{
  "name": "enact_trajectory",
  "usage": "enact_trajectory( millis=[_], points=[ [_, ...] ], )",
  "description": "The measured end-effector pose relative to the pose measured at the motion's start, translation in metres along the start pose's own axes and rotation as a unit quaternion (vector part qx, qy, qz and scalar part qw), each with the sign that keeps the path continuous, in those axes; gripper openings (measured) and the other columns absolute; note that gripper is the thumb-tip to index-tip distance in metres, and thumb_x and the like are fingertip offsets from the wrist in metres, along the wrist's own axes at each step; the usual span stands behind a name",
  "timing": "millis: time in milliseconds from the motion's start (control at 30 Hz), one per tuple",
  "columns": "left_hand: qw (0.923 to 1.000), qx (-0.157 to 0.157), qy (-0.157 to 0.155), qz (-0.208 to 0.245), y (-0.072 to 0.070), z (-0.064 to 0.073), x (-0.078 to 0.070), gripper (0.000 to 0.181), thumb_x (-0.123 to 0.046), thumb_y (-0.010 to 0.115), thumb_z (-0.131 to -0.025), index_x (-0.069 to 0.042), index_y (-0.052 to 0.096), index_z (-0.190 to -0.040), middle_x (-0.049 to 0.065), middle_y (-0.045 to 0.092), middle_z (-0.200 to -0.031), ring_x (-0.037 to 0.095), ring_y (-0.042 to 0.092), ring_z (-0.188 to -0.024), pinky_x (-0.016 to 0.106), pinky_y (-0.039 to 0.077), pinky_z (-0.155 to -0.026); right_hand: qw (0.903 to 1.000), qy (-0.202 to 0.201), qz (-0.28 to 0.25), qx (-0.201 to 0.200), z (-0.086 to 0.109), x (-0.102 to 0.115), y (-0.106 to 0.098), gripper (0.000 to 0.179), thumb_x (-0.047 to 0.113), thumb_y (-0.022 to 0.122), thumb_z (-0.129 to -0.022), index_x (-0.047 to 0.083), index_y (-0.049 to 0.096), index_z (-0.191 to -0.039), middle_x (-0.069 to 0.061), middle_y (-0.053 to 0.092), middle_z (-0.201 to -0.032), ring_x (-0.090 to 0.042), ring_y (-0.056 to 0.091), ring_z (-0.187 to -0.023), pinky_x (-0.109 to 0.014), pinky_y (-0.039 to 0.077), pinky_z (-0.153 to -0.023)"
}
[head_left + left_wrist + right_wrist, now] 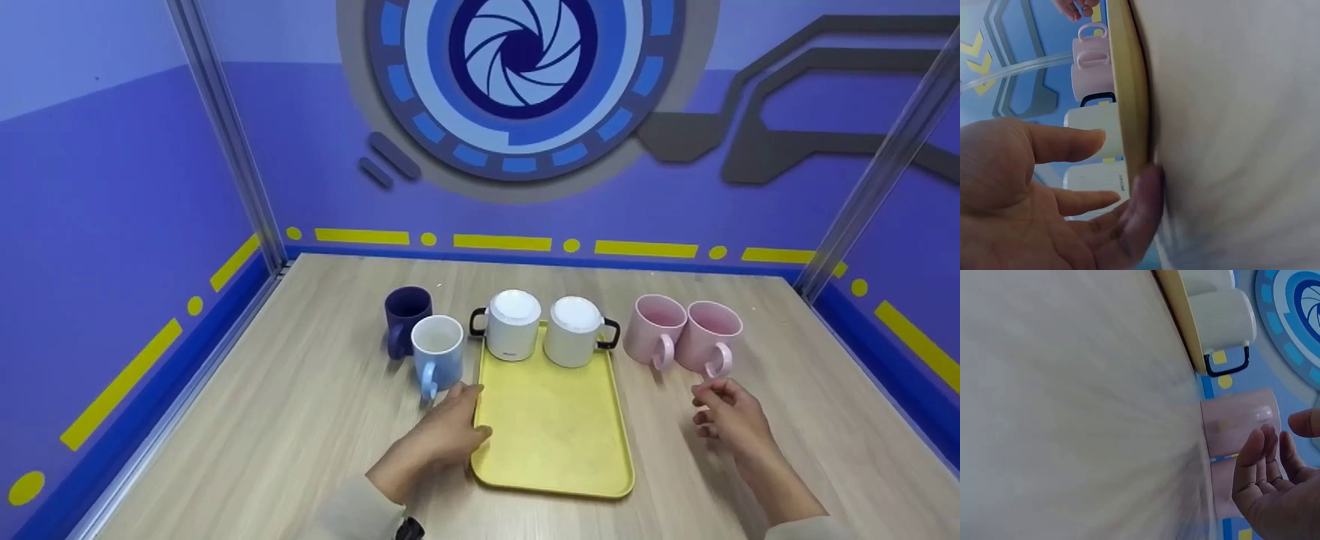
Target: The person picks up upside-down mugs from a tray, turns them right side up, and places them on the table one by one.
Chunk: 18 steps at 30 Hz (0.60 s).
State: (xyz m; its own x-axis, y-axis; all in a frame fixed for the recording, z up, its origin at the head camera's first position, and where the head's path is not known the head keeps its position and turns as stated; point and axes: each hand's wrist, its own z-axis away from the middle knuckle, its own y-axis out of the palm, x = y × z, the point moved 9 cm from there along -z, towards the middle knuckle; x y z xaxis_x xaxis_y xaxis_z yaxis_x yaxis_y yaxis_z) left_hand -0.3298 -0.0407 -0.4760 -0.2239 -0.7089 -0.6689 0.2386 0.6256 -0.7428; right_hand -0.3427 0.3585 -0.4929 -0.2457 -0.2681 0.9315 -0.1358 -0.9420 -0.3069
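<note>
My left hand (pixel 448 431) is at the left edge of the yellow tray (pixel 555 450), thumb over the rim, with fingers spread and loosely bent in the left wrist view. Whether it touches the rim I cannot tell. Two upside-down white mugs with black handles, a left one (pixel 513 330) and a right one (pixel 576 334), stand at the tray's far end. Just in front of two pink mugs, a left one (pixel 649 337) and a right one (pixel 701 341), hovers my right hand (pixel 735 420). Its fingers are loosely curled and hold nothing.
Left of the tray, a light blue mug (pixel 442 364) stands upright close to a dark blue mug (pixel 397 319). All of this is on a wooden table (pixel 300 420). Blue printed panels (pixel 300 150) wall in the back and both sides.
</note>
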Motion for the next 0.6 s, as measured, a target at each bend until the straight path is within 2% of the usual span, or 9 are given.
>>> enact_trajectory(
  millis=[100,167,333,467,600],
  points=[
    [0.9995,-0.029,0.003,-0.015,-0.005,0.0,-0.011,0.066,-0.022,0.07,-0.095,0.006,0.045,-0.149,0.022,0.053,-0.139,0.04,0.055,-0.129,0.056,0.044,-0.111,0.9998,-0.007,0.005,0.016,0.001,0.006,0.011,0.023,0.026,0.054,-0.108,0.007,0.052,-0.121,0.001,0.059,-0.103,-0.012,0.063,-0.085,-0.028,0.059,-0.073],
    [0.9994,-0.033,0.006,-0.008,-0.006,-0.002,-0.02,0.064,-0.025,0.069,-0.096,0.004,0.046,-0.149,0.02,0.055,-0.139,0.039,0.056,-0.129,0.055,0.045,-0.111,0.9996,-0.012,0.004,0.026,0.003,0.009,0.018,0.025,0.025,0.054,-0.108,0.006,0.052,-0.123,0.0,0.061,-0.105,-0.012,0.065,-0.087,-0.029,0.06,-0.074],
    [0.9992,-0.005,0.008,0.039,0.003,-0.012,-0.037,0.064,-0.032,0.065,-0.1,-0.002,0.044,-0.152,0.015,0.054,-0.144,0.034,0.054,-0.136,0.051,0.043,-0.114,0.9984,-0.026,-0.023,0.044,0.004,0.017,0.034,0.033,0.023,0.057,-0.107,0.002,0.05,-0.131,0.005,0.065,-0.103,-0.012,0.07,-0.09,-0.031,0.062,-0.076],
    [0.9957,0.007,0.003,0.092,0.011,-0.025,-0.046,0.067,-0.037,0.062,-0.102,-0.005,0.038,-0.157,0.015,0.049,-0.152,0.036,0.048,-0.143,0.054,0.039,-0.118,0.9968,-0.039,-0.041,0.056,0.001,0.023,0.047,0.044,0.022,0.057,-0.107,-0.002,0.045,-0.142,0.005,0.067,-0.108,-0.011,0.071,-0.095,-0.033,0.062,-0.08],
    [0.9871,0.006,-0.004,0.16,0.017,-0.04,-0.052,0.068,-0.038,0.059,-0.104,-0.007,0.033,-0.159,0.017,0.042,-0.159,0.039,0.043,-0.146,0.056,0.037,-0.119,0.9956,-0.052,-0.042,0.065,-0.005,0.03,0.062,0.054,0.025,0.055,-0.108,-0.002,0.038,-0.152,-0.015,0.064,-0.134,-0.012,0.07,-0.105,-0.031,0.062,-0.086]
  ],
)
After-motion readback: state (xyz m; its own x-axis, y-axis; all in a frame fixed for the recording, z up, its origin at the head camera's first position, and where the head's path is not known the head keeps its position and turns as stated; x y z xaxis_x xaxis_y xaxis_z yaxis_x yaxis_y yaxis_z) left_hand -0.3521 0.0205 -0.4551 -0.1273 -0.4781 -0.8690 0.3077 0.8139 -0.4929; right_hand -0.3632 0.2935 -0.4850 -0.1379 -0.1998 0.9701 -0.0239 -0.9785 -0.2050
